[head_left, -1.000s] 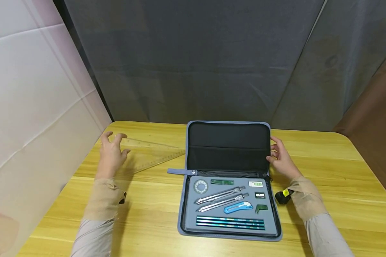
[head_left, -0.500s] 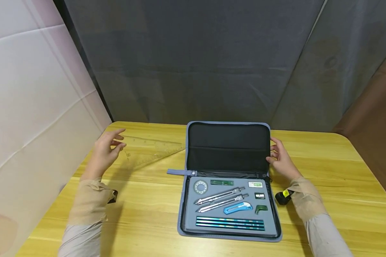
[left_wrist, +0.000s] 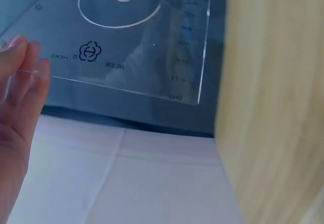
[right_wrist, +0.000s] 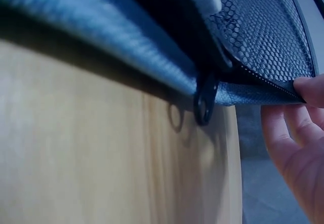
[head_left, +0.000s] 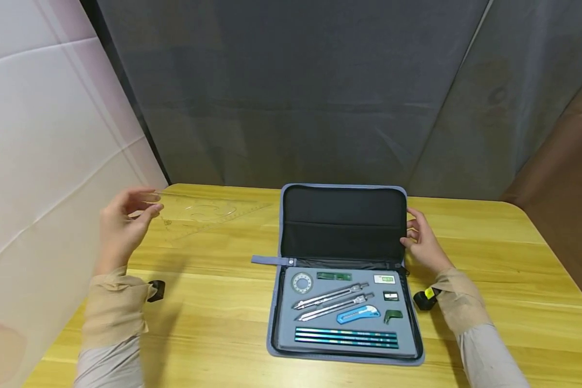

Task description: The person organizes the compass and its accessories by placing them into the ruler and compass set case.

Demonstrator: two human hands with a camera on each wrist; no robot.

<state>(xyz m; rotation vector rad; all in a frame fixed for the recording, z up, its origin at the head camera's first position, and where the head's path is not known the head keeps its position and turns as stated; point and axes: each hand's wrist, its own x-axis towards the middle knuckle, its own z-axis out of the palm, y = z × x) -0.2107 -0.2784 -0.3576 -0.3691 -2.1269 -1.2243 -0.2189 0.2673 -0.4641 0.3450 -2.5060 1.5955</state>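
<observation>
My left hand (head_left: 123, 229) pinches a clear plastic set square (head_left: 208, 210) by one corner edge, holding it above the table at the left. Close up in the left wrist view, the set square (left_wrist: 136, 62) shows curved cut-outs, scale marks and a printed flower logo, with the thumb and fingers at its edge. A blue-edged zip case (head_left: 344, 205) lies unfolded at centre right. At the right edge of its raised black lid, my right hand (head_left: 425, 243) pinches the border. The right wrist view shows thumb and fingers on either side of that zipped edge, near black mesh (right_wrist: 266, 29).
The case's grey tray (head_left: 339, 353) holds two compasses (head_left: 332, 295), a blue cutter (head_left: 358, 314), pencils (head_left: 346, 338), a round protractor and small green and white items. A strap (head_left: 269, 260) sticks out left. A white wall (head_left: 63, 140) borders the table's left side.
My left hand has taken hold of the set square, lifted it off the table and drawn it leftward, away from the case. The right hand has stayed at the lid's edge.
</observation>
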